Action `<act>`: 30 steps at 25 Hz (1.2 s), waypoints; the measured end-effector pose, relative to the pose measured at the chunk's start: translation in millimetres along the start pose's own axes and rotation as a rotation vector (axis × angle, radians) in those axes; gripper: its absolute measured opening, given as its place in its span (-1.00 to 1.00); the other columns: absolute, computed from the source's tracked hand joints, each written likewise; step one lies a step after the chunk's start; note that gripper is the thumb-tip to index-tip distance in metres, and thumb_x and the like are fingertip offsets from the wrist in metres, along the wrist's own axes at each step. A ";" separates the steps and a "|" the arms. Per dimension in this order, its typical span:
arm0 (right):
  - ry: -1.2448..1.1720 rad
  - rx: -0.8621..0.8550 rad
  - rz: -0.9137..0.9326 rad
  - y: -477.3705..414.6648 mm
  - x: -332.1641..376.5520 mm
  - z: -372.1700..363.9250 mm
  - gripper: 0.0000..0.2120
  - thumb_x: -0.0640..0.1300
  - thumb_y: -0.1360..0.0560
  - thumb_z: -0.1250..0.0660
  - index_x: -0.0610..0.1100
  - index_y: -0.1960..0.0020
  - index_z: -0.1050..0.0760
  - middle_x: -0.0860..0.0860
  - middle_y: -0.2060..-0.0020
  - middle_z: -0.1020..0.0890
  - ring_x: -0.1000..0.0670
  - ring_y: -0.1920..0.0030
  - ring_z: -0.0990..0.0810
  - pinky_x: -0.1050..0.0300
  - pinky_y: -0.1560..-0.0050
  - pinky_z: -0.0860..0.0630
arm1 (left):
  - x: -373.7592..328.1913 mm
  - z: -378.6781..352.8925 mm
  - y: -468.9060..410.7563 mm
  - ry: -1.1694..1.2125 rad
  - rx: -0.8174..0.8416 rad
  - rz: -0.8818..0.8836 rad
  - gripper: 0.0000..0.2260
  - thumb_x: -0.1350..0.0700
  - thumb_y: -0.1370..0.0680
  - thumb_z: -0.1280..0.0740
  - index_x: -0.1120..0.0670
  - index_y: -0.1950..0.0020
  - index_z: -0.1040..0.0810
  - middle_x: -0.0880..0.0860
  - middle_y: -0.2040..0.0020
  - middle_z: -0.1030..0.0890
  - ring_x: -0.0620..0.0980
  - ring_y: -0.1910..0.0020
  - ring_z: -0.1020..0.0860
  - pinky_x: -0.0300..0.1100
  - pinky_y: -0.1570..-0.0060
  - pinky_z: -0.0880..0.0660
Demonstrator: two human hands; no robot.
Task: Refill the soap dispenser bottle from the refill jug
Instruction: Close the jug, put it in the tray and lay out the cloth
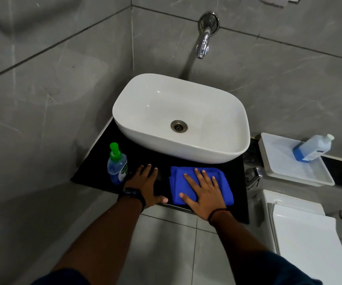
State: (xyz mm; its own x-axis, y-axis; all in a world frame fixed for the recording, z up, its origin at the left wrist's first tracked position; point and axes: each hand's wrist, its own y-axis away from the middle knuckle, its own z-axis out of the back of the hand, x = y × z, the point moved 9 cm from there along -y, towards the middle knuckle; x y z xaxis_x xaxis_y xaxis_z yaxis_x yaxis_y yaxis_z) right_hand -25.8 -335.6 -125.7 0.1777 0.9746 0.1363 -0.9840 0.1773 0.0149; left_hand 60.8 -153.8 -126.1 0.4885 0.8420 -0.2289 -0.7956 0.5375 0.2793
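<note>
Rested flat and empty on the black counter (pixel 235 202): left hand (pixel 145 186) just beside the dispenser (pixel 117 166) at 9 o'clock, right hand (pixel 204 191) spread on the blue cloth (pixel 223 182). Stood well apart at 3 o'clock, in a white tray (pixel 285 173): the jug (pixel 311 149), capped. Likely best begun by steadying the dispenser low and unscrewing its green pump (pixel 115 150) before fetching the jug.
</note>
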 end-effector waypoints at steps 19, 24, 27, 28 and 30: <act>0.069 0.060 -0.082 -2.8 -5.8 2.2 -0.31 0.49 -0.37 0.14 0.31 -0.45 0.10 0.07 -0.53 0.01 -0.05 -0.51 0.14 -0.26 -0.31 0.47 | -3.2 -0.5 -0.4 0.006 0.029 0.026 -0.04 -0.39 -0.28 -0.31 -0.06 -0.50 0.10 0.02 -0.54 0.10 0.12 -0.50 0.12 0.19 -0.42 0.01; 0.104 0.018 0.038 2.4 -3.6 2.9 -0.33 0.51 -0.38 0.15 0.34 -0.44 0.13 0.09 -0.53 -0.03 -0.04 -0.51 0.06 -0.31 -0.36 0.38 | -3.8 -0.1 0.3 0.007 0.038 0.025 -0.05 -0.38 -0.30 -0.31 -0.06 -0.50 0.11 0.03 -0.55 0.12 0.12 -0.50 0.13 0.18 -0.43 0.03; 0.135 -0.023 -0.085 5.7 -24.3 8.6 -0.32 0.50 -0.38 0.16 0.32 -0.45 0.09 0.05 -0.52 -0.11 -0.09 -0.51 -0.01 -0.37 -0.31 0.39 | -3.1 -0.4 0.1 0.014 0.035 0.027 -0.05 -0.39 -0.30 -0.30 -0.06 -0.50 0.11 0.03 -0.55 0.12 0.11 -0.50 0.13 0.18 -0.43 0.03; 0.137 -0.019 -0.103 2.6 -21.9 8.4 -0.32 0.50 -0.38 0.16 0.31 -0.45 0.08 0.05 -0.52 -0.12 -0.10 -0.51 -0.01 -0.38 -0.29 0.41 | -2.9 0.1 -0.2 0.016 0.033 0.029 -0.05 -0.39 -0.30 -0.31 -0.06 -0.50 0.10 0.03 -0.55 0.12 0.11 -0.50 0.13 0.18 -0.43 0.03; 0.127 -0.003 -0.066 -4.3 -6.2 6.0 -0.32 0.49 -0.38 0.14 0.31 -0.45 0.06 0.04 -0.52 -0.12 -0.11 -0.51 -0.01 -0.37 -0.29 0.44 | -3.6 1.0 0.2 0.014 0.035 0.033 -0.05 -0.38 -0.30 -0.31 -0.06 -0.50 0.09 0.03 -0.55 0.11 0.11 -0.50 0.13 0.18 -0.43 0.02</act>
State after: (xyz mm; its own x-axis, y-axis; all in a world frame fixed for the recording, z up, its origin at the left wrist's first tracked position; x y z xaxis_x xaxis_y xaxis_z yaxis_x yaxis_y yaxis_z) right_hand -22.7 -343.3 -120.7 0.2423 0.9702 0.0089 -0.9701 0.2421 0.0169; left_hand 59.2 -156.6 -124.3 0.4568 0.8587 -0.2324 -0.7981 0.5109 0.3194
